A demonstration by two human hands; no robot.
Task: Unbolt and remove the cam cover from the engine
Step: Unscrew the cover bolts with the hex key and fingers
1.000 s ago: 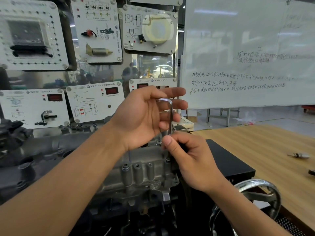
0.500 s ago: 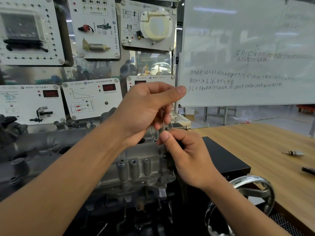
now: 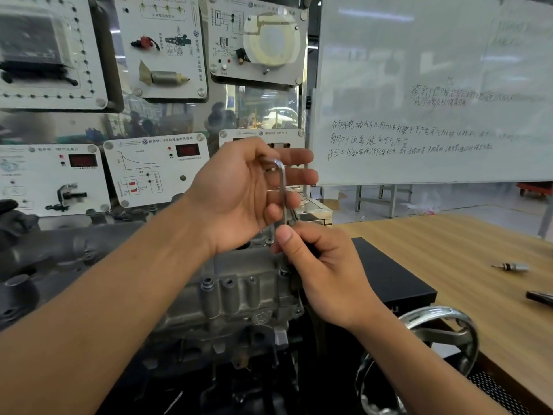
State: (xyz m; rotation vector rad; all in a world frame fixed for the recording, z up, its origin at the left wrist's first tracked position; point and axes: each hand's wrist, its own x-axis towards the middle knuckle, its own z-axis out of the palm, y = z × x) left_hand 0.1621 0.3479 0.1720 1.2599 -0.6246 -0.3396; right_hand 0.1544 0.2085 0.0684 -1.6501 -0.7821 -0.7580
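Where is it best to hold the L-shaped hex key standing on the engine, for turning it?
Probably the short bent arm atop the hex key, approached from the left, where it points: with the long shaft upright, that arm serves as the lever.

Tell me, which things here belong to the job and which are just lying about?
In use: hex key, held by left hand and right hand; cam cover.
Lying about: small metal part and dark tool on wooden table; whiteboard; handwheel.
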